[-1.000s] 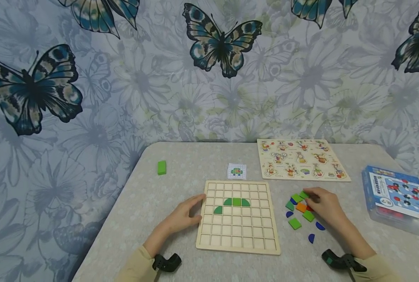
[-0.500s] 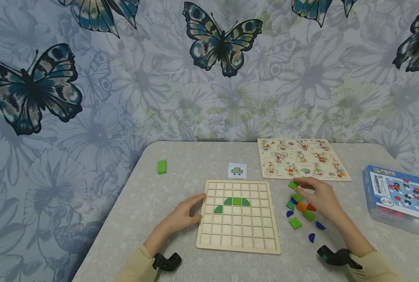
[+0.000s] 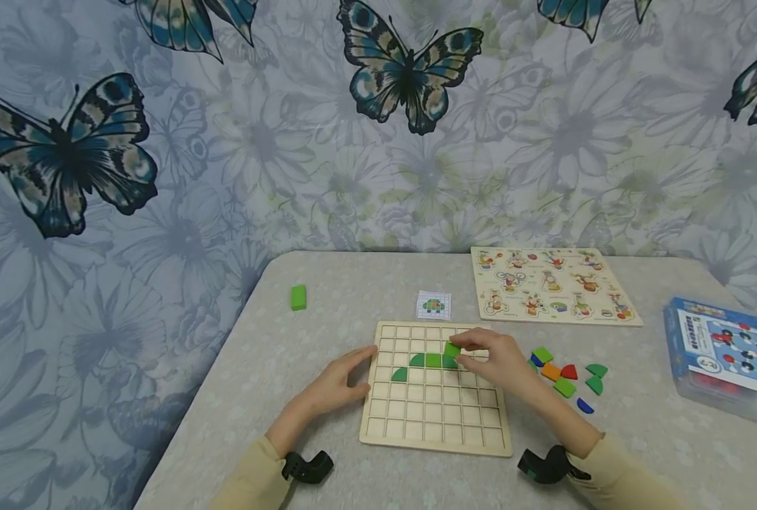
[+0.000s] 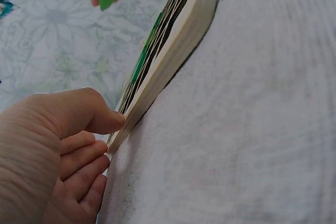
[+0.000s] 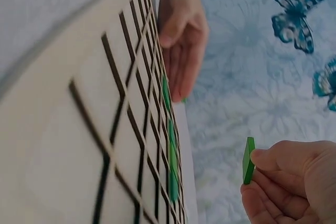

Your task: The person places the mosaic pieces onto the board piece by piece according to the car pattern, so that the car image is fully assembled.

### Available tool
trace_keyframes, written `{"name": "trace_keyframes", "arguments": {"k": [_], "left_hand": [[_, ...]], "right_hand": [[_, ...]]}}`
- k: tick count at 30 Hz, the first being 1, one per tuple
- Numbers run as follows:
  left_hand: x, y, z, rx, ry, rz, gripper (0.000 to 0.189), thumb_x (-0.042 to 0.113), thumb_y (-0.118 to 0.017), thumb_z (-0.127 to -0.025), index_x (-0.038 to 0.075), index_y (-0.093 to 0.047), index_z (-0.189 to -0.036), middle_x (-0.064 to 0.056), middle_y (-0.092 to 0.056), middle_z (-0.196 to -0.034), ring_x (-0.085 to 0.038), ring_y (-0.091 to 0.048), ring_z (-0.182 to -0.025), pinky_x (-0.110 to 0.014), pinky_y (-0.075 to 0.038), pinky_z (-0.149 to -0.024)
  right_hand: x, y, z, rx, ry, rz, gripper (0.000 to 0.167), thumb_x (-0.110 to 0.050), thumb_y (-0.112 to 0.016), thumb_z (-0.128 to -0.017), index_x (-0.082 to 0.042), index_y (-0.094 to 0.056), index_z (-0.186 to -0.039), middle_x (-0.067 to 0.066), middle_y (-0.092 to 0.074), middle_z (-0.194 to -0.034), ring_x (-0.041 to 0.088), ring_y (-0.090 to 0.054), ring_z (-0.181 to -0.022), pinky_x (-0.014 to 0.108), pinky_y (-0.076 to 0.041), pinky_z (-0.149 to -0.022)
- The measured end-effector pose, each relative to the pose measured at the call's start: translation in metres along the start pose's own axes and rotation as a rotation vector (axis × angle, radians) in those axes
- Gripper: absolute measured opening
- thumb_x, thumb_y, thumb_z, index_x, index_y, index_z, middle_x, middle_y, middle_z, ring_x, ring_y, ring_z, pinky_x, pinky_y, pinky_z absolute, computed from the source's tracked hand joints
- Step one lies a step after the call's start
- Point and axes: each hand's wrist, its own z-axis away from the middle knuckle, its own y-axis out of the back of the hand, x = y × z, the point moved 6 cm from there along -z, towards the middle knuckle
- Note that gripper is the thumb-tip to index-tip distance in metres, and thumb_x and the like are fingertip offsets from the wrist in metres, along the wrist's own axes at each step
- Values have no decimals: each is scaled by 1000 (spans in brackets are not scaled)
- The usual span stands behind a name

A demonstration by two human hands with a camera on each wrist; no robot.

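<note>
A square wooden grid board lies on the table, holding a green square tile in line with green rounded pieces, plus another rounded piece lower left. My left hand touches the board's left edge with thumb and fingertips; the left wrist view shows the thumb against the rim. Above the board's upper right part, my right hand pinches a green square tile between thumb and fingers. In the right wrist view the tile is seen nearly edge-on, apart from the grid.
Right of the board lie loose pieces: an orange square, a red piece, green ones and blue half-rounds. Behind it are a pattern card and a picture board. A plastic box stands right, a green block left.
My right hand has lifted a green square tile from the loose pieces and carried it left over the board. My left hand has stayed at the board's edge.
</note>
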Motion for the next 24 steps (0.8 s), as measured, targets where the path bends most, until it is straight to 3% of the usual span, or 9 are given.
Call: {"name": "trace_keyframes", "arguments": {"k": [8,14,24], "left_hand": [[0,0,0,-11,7,8,67,7,-63,-85,0,-34,-145,-15,-36,-146,-29,-29,-136,-47,-27,-108],[1,1,0,-12,16,8,67,6,-63,-84,1,-34,-145,-15,-36,-146,-29,-29,-136,-46,-27,-109],[1,1,0,-2,14,17,66,6,-63,-85,1,-35,-145,-14,-37,-146,-29,-31,-135,-47,-27,-108]], "right_hand": [[-16,-41,-17,-104,44,-85,29,-7,-70,-84,-3,-67,-113,4,-67,-108,20,-63,-91,39,-53,-77],[-11,-60,-15,-140,27,-103,29,-6,-71,-83,-3,-67,-112,5,-67,-106,18,-63,-91,35,-53,-78],[-6,-76,-11,-137,83,-5,28,0,-68,-82,-2,-68,-110,7,-66,-109,15,-59,-89,26,-51,-74]]}}
